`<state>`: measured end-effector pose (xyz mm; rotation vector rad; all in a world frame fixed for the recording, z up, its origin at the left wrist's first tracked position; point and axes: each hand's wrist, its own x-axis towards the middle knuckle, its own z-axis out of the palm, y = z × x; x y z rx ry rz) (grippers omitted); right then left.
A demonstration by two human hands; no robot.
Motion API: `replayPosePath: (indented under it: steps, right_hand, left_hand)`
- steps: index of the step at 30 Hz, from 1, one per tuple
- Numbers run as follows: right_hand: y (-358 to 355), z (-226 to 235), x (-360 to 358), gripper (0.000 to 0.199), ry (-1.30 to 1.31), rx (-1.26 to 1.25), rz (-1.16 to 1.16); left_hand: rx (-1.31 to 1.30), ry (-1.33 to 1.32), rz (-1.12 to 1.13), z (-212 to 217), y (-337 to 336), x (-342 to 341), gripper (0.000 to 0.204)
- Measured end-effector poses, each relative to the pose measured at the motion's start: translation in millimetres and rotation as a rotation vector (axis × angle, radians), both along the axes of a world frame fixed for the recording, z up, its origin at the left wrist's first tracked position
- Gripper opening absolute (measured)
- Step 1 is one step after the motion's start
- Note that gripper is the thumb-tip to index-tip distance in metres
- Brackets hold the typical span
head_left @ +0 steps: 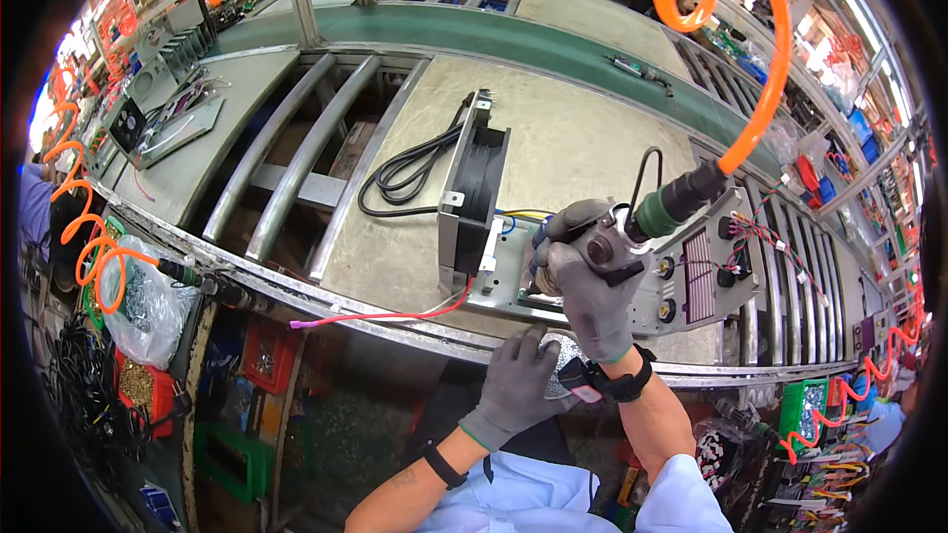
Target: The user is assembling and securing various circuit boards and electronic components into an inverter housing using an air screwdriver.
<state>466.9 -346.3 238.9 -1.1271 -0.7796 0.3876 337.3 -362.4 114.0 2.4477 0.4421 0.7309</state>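
My right hand (591, 298), in a grey glove, grips a pneumatic screwdriver (614, 229) with an orange coiled air hose (766, 89) rising from its rear. Its tip points down at a metal chassis (513, 281) lying on the workbench. A black square fan (480, 188) stands upright on the chassis's left end, and a grey front panel with knobs (703, 271) forms its right end. My left hand (518, 385), also gloved, rests at the bench's near edge just below the chassis, fingers curled; whether it holds anything is hidden.
A black power cord (405, 173) lies coiled behind the fan. A red wire (380, 316) trails left along the bench edge. Metal rollers (296, 168) sit to the left, a green conveyor belt (553, 39) behind. Parts bins (262, 360) and a plastic bag of screws (148, 301) hang below left.
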Motion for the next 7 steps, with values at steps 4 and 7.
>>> replayPosePath:
  steps: [4,7]
  right_hand:
    - [6.5,-5.8,-0.6,0.029,-0.028,-0.045,0.001]
    - [5.7,-5.0,0.9,0.030,-0.013,-0.093,0.039]
  left_hand:
    - [-0.010,-0.012,-0.005,-1.7,0.3,0.1,0.077]
    - [-0.024,-0.020,0.014,-2.7,-2.4,0.2,0.076]
